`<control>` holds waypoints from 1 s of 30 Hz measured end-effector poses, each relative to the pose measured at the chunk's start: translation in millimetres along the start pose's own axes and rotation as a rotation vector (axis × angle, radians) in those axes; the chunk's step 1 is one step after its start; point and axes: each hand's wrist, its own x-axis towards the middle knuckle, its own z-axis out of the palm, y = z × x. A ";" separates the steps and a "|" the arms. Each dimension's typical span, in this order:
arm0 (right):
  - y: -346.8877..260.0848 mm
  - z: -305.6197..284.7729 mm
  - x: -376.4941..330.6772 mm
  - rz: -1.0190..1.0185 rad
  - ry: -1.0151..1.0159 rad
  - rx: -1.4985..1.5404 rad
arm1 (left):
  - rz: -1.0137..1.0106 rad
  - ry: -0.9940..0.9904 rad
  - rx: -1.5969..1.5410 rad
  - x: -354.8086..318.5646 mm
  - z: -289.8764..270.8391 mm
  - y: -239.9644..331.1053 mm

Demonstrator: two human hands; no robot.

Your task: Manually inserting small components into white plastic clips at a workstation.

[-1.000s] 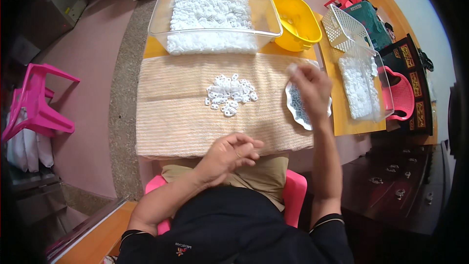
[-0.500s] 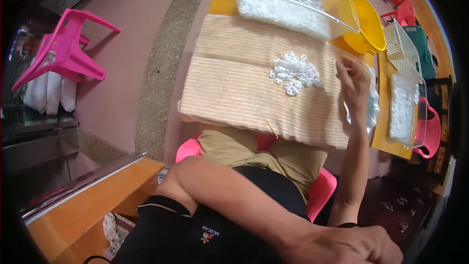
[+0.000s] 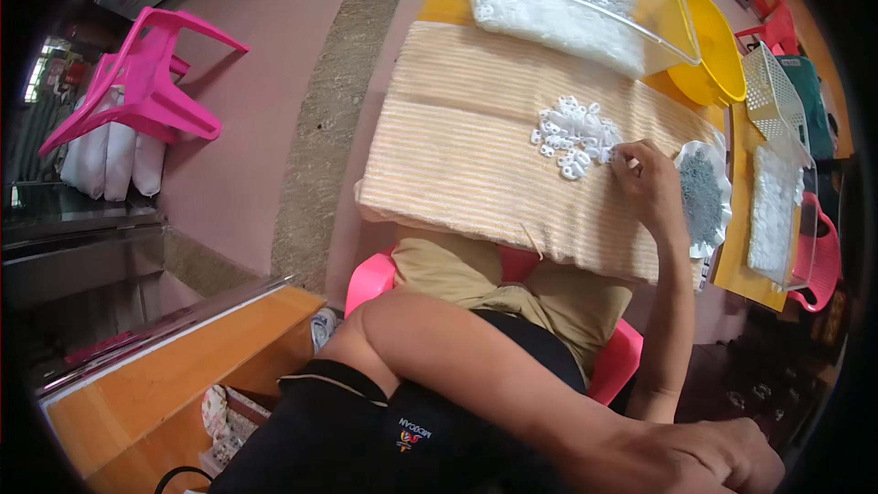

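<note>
The right hand (image 3: 651,185) has drawn clear of the dish (image 3: 726,194), leaving it in plain view to the fingers' right; the white pieces (image 3: 576,133) lie just left of the fingertips, so work now centres there. Those fingers curl close together, grip unclear; the left hand's (image 3: 713,457) I cannot tell.

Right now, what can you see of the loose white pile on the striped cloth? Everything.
The pile is a low, loose heap of small white pieces, plastic-looking, many with holes through them, lying at mixed angles. Strays sit around its edges. It rests directly on the striped cloth, in the far half. The right hand is at its right edge; whether it grips a piece is too small to tell.
</note>
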 end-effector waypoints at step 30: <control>-32.3 6.5 85.1 -0.189 -0.225 -0.181 | -0.044 0.679 0.607 -76.2 -97.3 20.5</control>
